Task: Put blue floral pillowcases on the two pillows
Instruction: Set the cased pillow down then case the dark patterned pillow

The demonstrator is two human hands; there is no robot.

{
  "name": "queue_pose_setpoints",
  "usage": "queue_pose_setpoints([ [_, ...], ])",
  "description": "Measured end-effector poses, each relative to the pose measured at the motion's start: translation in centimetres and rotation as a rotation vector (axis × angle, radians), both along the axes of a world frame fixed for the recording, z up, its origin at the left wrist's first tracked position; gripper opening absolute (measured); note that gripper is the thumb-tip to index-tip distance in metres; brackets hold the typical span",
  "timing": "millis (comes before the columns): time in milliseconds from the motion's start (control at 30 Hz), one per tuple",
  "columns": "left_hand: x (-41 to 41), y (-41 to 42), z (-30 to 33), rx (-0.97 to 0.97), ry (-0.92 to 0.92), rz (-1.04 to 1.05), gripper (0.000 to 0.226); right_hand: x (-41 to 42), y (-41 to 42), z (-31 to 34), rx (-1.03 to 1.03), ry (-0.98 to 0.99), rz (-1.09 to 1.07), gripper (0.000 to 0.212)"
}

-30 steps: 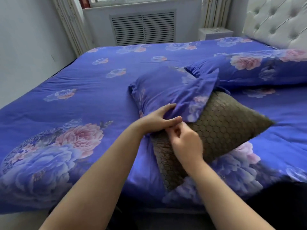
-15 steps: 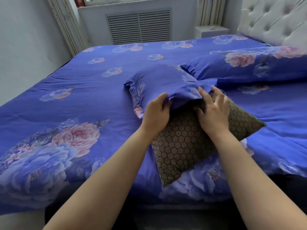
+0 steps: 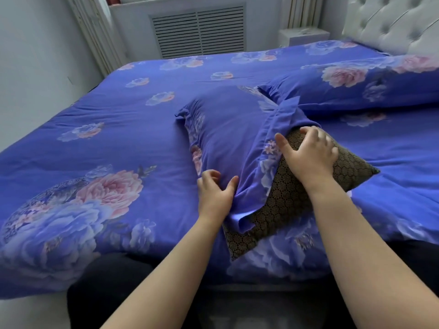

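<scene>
A brown pillow with a honeycomb pattern [image 3: 280, 205] lies on the bed, its far half inside a blue floral pillowcase [image 3: 228, 129]. My left hand [image 3: 215, 194] pinches the pillowcase's open edge at the pillow's near left side. My right hand [image 3: 308, 155] lies spread and flat on the bare brown pillow, fingers pointing to the case's opening. A second pillow in a blue floral pillowcase [image 3: 356, 86] rests at the back right by the headboard.
The bed carries a blue floral duvet [image 3: 107, 150]. A white tufted headboard [image 3: 392, 22] stands at the right, a small white nightstand [image 3: 301, 35] and a radiator grille [image 3: 198, 29] at the far wall. A grey wall runs along the left.
My left hand has slid down toward me along the pillowcase's edge, drawing the fabric further over the pillow. My right hand has shifted right and stays pressed on the brown pillow.
</scene>
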State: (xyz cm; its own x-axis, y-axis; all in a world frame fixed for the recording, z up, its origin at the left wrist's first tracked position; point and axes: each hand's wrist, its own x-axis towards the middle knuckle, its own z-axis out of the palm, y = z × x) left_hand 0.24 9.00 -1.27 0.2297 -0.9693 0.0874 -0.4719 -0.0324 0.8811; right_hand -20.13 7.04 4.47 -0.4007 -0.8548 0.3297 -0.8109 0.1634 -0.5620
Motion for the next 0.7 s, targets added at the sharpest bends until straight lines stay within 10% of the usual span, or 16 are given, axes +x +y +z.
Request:
queue_pose_setpoints([
  [100, 1.5, -0.3, -1.7, 0.428, 0.354, 0.068, 0.093, -1.9, -1.1, -0.5, 0.259, 0.001, -0.118, 0.102],
  [200, 2.1, 0.0, -1.3, 0.621, 0.839, -0.112, 0.055, -3.6, -1.2, -1.9, 0.274, -0.021, -0.149, 0.088],
  [300, 1.6, -1.3, -0.3, 0.331, 0.610, -0.008, 0.008, -3.7, -1.4, -3.3, 0.168, -0.077, -0.075, 0.054],
  [500, 4.9, -6.2, 5.8, -0.141, 0.332, -0.048, 0.013, -1.5, -1.1, -3.2, -0.156, -0.322, 0.053, 0.034],
  [700, 14.2, -7.2, 2.9, 0.122, -0.265, 0.084, 0.030, 3.5, 0.0, -4.4, -0.027, -0.129, 0.263, 0.025],
])
